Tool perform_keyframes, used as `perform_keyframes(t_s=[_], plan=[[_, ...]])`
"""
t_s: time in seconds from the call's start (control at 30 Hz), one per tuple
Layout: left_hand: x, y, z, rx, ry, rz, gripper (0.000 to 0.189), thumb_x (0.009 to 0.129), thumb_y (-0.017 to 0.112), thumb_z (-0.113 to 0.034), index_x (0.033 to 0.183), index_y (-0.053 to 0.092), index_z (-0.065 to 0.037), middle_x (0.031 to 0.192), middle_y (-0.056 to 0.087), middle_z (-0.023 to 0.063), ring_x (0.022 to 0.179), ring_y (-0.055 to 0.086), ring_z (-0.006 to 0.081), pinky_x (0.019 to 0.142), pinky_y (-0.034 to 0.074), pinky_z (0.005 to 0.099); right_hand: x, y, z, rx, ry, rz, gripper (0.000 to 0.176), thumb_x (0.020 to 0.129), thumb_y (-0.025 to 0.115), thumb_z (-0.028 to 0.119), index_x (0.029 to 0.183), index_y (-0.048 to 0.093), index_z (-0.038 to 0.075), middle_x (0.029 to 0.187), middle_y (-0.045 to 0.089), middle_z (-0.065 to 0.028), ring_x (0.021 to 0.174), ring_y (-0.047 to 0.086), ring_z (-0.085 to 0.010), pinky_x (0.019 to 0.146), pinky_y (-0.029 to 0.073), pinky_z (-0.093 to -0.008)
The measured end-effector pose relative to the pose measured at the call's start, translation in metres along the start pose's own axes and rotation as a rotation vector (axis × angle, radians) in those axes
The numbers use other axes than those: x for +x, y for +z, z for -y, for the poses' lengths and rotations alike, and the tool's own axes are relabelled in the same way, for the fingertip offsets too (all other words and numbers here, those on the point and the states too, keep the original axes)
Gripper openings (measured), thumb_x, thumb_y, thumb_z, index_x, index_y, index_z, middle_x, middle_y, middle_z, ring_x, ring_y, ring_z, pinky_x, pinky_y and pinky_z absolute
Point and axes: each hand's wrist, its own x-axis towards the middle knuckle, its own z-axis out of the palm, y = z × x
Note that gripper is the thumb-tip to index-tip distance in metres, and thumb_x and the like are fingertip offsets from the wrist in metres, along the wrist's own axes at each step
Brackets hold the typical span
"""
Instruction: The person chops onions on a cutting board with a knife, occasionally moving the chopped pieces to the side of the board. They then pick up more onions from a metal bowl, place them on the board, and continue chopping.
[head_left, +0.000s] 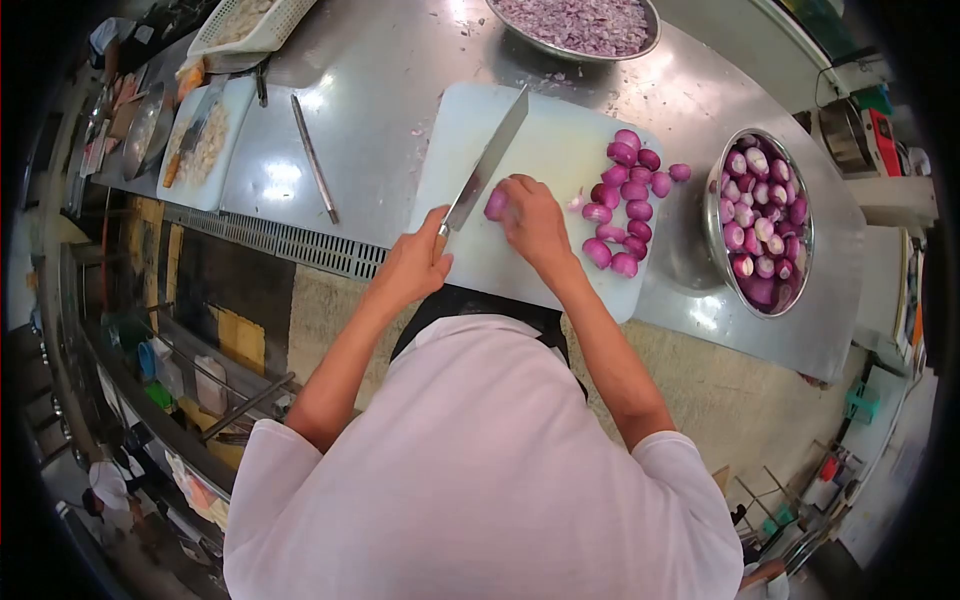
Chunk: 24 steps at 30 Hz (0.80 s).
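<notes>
A: What are the hands holding at the broad, shiny steel table (365, 120)?

B: A person in a pale short-sleeved shirt (480, 430) grips a long steel-bladed knife with a brown handle (488, 165), the left hand (412, 263) wrapped firmly around its grip. The right hand (537, 222), slightly blurred, pinches a small, glossy purple onion (496, 204) with curled fingers, on a white rectangular cutting board (455, 125), just beside the blade.

A: How would that onion handle?

B: Light and firm, by its look, though probably slick and apt to roll on its curved side. The surest hold would be across its widest part, fingertips tucked back from the steel.

A: And the surfaces around it?

B: Smooth, rounded purple onions (639, 210) cluster along the board's right side. Farther right, a polished round metal bowl (711, 222) holds more, some showing pale ends. At the far side, a wide, shallow metal basin (575, 55) carries finely chopped purple-and-white pieces (580, 22), moist-looking and loose.
</notes>
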Motion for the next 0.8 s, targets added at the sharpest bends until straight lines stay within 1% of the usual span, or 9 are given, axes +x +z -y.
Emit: perform_keyframes(t_s=[0.03, 0.1, 0.2, 0.37, 0.43, 0.63, 0.67, 0.73, 0.8], plan=[[-0.002, 0.001, 0.001, 0.012, 0.018, -0.032, 0.046, 0.085, 0.062, -0.005, 0.127, 0.045, -0.004, 0.067, 0.058, 0.0214, 0.064, 0.058, 0.0451, 0.058, 0.044, 0.0459, 0.001, 0.000, -0.002, 0.005, 0.001, 0.003, 0.030, 0.075, 0.066, -0.001, 0.105, 0.064, 0.003, 0.109, 0.063, -0.0137, 0.097, 0.059, -0.0359, 0.084, 0.051, -0.0436], [-0.003, 0.004, -0.002, 0.046, 0.022, -0.053, 0.046, 0.084, 0.062, -0.005, 0.127, 0.044, -0.004, 0.068, 0.058, 0.0223, 0.065, 0.058, 0.0461, 0.059, 0.045, 0.0473, 0.001, 0.000, -0.007, 0.007, -0.038, 0.035, 0.020, 0.078, 0.060, -0.003, 0.097, 0.064, 0.002, 0.095, 0.061, -0.0145, 0.089, 0.060, -0.0354, 0.077, 0.051, -0.0443], [-0.007, -0.009, -0.035, 0.110, 0.018, -0.042, 0.045, 0.084, 0.061, -0.004, 0.126, 0.044, -0.004, 0.069, 0.059, 0.0240, 0.069, 0.059, 0.0480, 0.062, 0.045, 0.0505, 0.005, -0.001, -0.002, -0.022, -0.047, 0.030, 0.016, 0.079, 0.056, -0.005, 0.092, 0.063, 0.002, 0.086, 0.058, -0.0149, 0.084, 0.059, -0.0358, 0.073, 0.050, -0.0449], [0.014, 0.013, -0.035, 0.128, 0.046, -0.013, 0.044, 0.084, 0.060, -0.003, 0.125, 0.043, -0.003, 0.072, 0.060, 0.0261, 0.073, 0.059, 0.0498, 0.064, 0.045, 0.0541, 0.004, 0.000, -0.003, 0.034, -0.012, 0.038, 0.015, 0.080, 0.055, -0.005, 0.092, 0.062, 0.002, 0.087, 0.057, -0.0152, 0.083, 0.059, -0.0372, 0.072, 0.049, -0.0456], [0.046, 0.030, -0.031, 0.087, 0.150, -0.096, 0.045, 0.083, 0.059, -0.002, 0.125, 0.042, -0.002, 0.073, 0.061, 0.0268, 0.075, 0.060, 0.0496, 0.065, 0.045, 0.0547, 0.004, 0.002, -0.002, 0.063, -0.017, 0.020, 0.014, 0.080, 0.055, -0.004, 0.091, 0.062, 0.001, 0.087, 0.058, -0.0152, 0.083, 0.060, -0.0375, 0.072, 0.049, -0.0457], [0.018, 0.006, -0.053, 0.118, -0.025, 0.013, 0.044, 0.081, 0.057, -0.001, 0.123, 0.041, -0.002, 0.075, 0.061, 0.0273, 0.077, 0.061, 0.0496, 0.065, 0.045, 0.0548, 0.001, 0.004, -0.006, 0.091, 0.021, 0.000, 0.014, 0.080, 0.054, -0.006, 0.091, 0.061, 0.000, 0.088, 0.059, -0.0160, 0.083, 0.060, -0.0372, 0.070, 0.050, -0.0449], [0.024, 0.015, -0.044, 0.124, -0.028, 0.019, 0.044, 0.081, 0.057, -0.001, 0.123, 0.041, -0.002, 0.075, 0.061, 0.0273, 0.077, 0.061, 0.0496, 0.065, 0.045, 0.0548, -0.001, 0.003, -0.006, 0.109, 0.018, -0.007, 0.013, 0.080, 0.054, -0.006, 0.090, 0.061, 0.000, 0.088, 0.059, -0.0160, 0.083, 0.060, -0.0373, 0.070, 0.050, -0.0447], [0.045, 0.043, -0.022, 0.099, 0.155, -0.085, 0.043, 0.082, 0.057, -0.002, 0.122, 0.041, -0.003, 0.075, 0.061, 0.0274, 0.077, 0.060, 0.0500, 0.066, 0.045, 0.0549, -0.001, 0.003, -0.008, 0.122, 0.013, -0.012, 0.013, 0.080, 0.054, -0.006, 0.090, 0.061, 0.000, 0.088, 0.059, -0.0161, 0.083, 0.061, -0.0374, 0.070, 0.050, -0.0445], [0.038, 0.018, -0.047, 0.085, 0.086, -0.044, 0.044, 0.081, 0.057, -0.002, 0.122, 0.041, -0.004, 0.075, 0.061, 0.0276, 0.078, 0.060, 0.0501, 0.067, 0.045, 0.0555, -0.002, 0.003, -0.008, 0.130, -0.039, -0.068, 0.012, 0.081, 0.055, -0.005, 0.090, 0.061, 0.000, 0.087, 0.058, -0.0161, 0.081, 0.060, -0.0380, 0.069, 0.050, -0.0450]])
